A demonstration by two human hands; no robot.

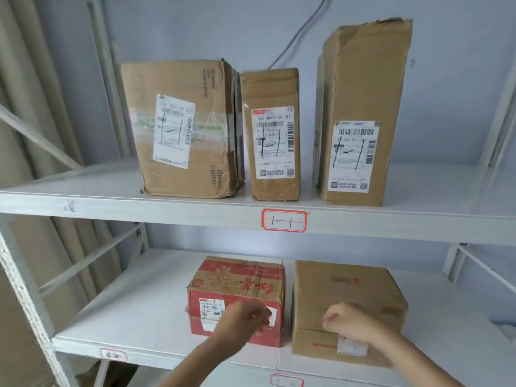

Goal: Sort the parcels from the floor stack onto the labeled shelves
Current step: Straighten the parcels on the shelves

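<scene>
Both hands fisted, left hand at red box, right hand at brown box

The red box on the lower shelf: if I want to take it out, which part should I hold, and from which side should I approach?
Grip the red box by its left and right side faces, one hand on each, reaching in from the open front of the lower shelf. The left face is free; on the right there seems to be a narrow gap to the brown box, probably enough for fingers. Otherwise pull it forward first.

Three parcels on upper shelf; two boxes on lower shelf.
</scene>
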